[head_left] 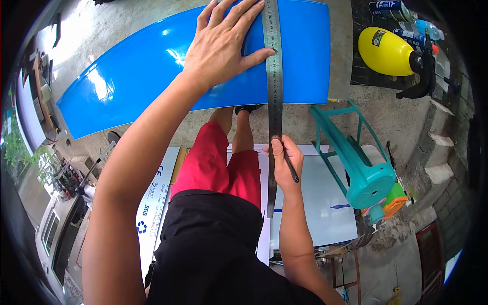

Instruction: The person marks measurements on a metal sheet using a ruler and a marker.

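A glossy blue panel [168, 66] with a curved left edge lies before me. Across its right part runs a long steel ruler [275, 94], its near end reaching back past the panel toward my body. My left hand [221, 43] rests flat on the blue surface, fingers spread, with the thumb and a fingertip at the ruler's left edge. Closer to me, my right hand [285, 162] grips the ruler, thumb on top. A slim black pen [292, 170] is also held in that hand, pointing back toward the wrist.
On the right stand a teal plastic stool [368, 178] and a yellow pump sprayer [386, 51], with spray cans [391, 10] beyond it. Printed white sheets [155, 198] lie by my legs. A grey-white board [325, 203] with a blue arrow is under the stool.
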### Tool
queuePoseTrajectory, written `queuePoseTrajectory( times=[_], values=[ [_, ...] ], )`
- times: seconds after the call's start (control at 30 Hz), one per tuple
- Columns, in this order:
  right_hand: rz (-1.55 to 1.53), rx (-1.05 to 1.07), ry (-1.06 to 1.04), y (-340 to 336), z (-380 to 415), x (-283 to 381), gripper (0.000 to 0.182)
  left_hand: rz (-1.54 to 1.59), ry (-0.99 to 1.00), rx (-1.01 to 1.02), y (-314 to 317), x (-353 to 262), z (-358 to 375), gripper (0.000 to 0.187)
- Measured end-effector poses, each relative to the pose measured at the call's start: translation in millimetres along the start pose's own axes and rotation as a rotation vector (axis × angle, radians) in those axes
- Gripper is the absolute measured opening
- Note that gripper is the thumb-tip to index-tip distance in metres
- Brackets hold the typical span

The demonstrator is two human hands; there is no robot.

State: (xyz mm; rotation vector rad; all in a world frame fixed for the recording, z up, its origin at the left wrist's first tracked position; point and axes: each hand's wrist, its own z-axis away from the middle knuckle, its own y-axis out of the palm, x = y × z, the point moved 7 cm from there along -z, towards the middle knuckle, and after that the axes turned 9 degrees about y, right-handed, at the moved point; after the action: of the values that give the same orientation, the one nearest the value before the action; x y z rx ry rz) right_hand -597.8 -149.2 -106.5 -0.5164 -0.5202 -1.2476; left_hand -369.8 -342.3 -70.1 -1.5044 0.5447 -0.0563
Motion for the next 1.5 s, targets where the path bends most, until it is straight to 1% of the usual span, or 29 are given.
queuePoseTrajectory(
  times=[0.23,0.43,0.5,0.63,0.7,0.9,1.1,1.23,1.3,1.4,1.5],
  values=[
    [-0.019,0.011,0.018,0,1,2,0.030,0.009,-0.007,-0.001,1,1,1,0.096],
    [-0.024,-0.002,-0.013,-1,0,-4,0.030,0.016,-0.011,-0.005,0,1,0,0.097],
    [0.026,0.022,0.001,-1,-1,-6,0.035,0.011,-0.008,-0.005,0,0,0,0.096],
    [0.036,0.017,0.010,0,0,-4,0.035,0.009,-0.008,-0.004,0,0,0,0.096],
    [-0.007,-0.006,-0.010,0,-1,-2,0.029,0.012,-0.009,-0.002,0,0,0,0.096],
    [0.009,-0.010,0.023,-1,0,-3,0.028,0.015,-0.011,0.009,0,1,0,0.097],
    [-0.004,0.004,-0.030,-1,-2,0,0.026,0.016,-0.025,0.039,0,0,0,0.098],
    [0.025,-0.012,-0.042,1,-9,12,0.027,-0.004,-0.027,0.061,2,2,0,0.099],
    [-0.042,-0.051,-0.141,1,-17,22,0.028,-0.007,-0.023,0.066,2,2,0,0.099],
    [-0.070,-0.030,-0.100,2,-29,33,0.026,-0.020,-0.020,0.081,3,1,0,0.100],
    [-0.093,-0.040,-0.107,5,-37,42,0.024,-0.028,-0.025,0.099,3,2,0,0.101]
  ],
)
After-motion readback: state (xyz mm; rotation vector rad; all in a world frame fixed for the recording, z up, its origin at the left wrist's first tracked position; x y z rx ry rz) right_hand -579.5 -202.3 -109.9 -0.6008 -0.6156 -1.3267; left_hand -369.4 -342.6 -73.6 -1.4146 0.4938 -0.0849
